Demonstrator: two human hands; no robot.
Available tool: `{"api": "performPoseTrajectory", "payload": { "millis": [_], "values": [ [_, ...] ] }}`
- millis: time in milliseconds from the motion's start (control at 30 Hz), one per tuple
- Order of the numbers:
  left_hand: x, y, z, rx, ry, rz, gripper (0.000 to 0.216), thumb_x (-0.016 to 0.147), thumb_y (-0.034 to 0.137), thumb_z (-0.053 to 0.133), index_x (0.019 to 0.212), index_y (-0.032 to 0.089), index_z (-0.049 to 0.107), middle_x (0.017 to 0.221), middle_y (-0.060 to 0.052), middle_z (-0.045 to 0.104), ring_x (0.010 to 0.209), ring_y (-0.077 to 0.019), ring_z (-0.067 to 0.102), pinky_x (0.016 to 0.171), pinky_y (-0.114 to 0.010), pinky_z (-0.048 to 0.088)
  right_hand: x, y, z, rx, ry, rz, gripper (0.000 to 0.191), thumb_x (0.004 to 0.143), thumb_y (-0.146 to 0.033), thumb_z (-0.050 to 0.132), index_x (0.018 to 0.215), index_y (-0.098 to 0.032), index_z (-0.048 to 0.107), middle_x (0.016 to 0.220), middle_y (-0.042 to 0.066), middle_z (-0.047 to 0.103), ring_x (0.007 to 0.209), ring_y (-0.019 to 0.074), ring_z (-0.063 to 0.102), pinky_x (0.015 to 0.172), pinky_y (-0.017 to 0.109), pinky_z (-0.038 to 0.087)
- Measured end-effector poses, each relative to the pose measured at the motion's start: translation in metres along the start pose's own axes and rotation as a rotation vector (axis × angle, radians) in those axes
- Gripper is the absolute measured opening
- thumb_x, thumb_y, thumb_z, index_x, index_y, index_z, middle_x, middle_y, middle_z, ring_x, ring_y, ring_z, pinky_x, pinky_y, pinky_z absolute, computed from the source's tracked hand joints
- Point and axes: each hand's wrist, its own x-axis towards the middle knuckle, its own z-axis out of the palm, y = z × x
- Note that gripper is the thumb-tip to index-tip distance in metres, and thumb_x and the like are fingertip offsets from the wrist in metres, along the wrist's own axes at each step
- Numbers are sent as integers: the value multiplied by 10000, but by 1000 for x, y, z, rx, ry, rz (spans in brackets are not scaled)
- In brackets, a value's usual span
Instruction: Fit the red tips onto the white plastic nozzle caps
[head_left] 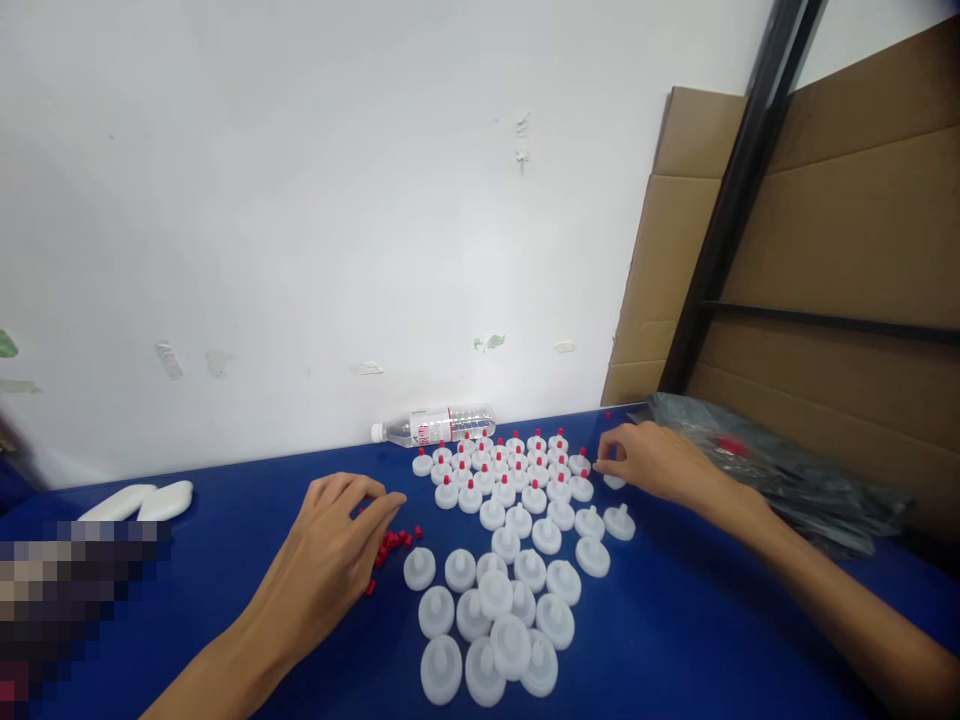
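Observation:
Many white plastic caps [510,560] lie grouped on the blue table [675,640]. The far ones [517,460] carry red tips; the near ones are bare white. My left hand [330,560] rests with fingers curled over a small heap of red tips [394,545], what the fingertips pinch being hidden. My right hand [652,462] reaches to the right edge of the group, fingers pinched together beside a white cap [613,481].
A clear water bottle [439,425] lies on its side against the white wall. A dark plastic bag [780,470] sits at the right before cardboard sheets [840,250]. Two white oblong objects [142,500] lie at the left.

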Motion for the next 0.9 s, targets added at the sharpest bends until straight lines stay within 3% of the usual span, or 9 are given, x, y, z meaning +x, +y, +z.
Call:
{"api": "performPoseTrajectory", "payload": {
  "millis": [100, 200, 333, 433, 700, 900],
  "values": [
    [0, 0, 1, 4, 0, 19, 236, 1056, 85, 491, 1176, 192, 663, 991, -35, 697, 932, -216, 609, 887, -403, 424, -2, 0, -1, 6, -43, -6, 305, 1016, -480, 668, 1037, -178, 703, 951, 22, 714, 803, 166, 677, 793, 370, 568],
    [0, -1, 1, 7, -7, 30, 246, 1066, 93, 472, 1171, 194, 670, 991, -27, 728, 936, -213, 644, 914, -413, 410, -4, 1, -1, 35, -34, -27, 261, 993, -463, 662, 969, -220, 756, 878, 37, 741, 773, 205, 691, 700, 346, 510],
    [1, -1, 2, 5, -11, 25, 235, 1085, 130, 460, 1177, 199, 665, 1020, -25, 762, 951, -204, 685, 946, -414, 410, -3, 5, -1, 82, 42, -36, 348, 1000, -529, 576, 917, -268, 790, 826, 74, 764, 768, 264, 717, 611, 332, 413],
    [1, 0, 1, 2, -14, 17, 234, 1095, 154, 440, 1147, 204, 663, 1014, -21, 781, 937, -204, 711, 958, -421, 422, -1, 6, -2, 119, 114, -49, 328, 1008, -474, 537, 956, -260, 780, 848, 78, 772, 739, 260, 715, 594, 325, 390],
    [-1, -1, 4, -8, -67, 34, 262, 1098, 150, 413, 1130, 204, 667, 1079, -45, 802, 1048, -232, 727, 900, -392, 474, -4, -7, -10, 316, 106, -309, 256, 995, -440, 589, 938, -258, 759, 953, 39, 798, 877, 237, 742, 748, 316, 507],
    [-10, -7, 15, -49, -154, 27, 270, 1080, 152, 462, 1081, 256, 712, 1051, -15, 789, 1156, -268, 664, 955, -417, 440, 2, -6, 5, 344, 29, -345, 138, 896, -304, 694, 981, -242, 782, 899, 31, 807, 854, 241, 761, 752, 305, 521]
  ]
}}
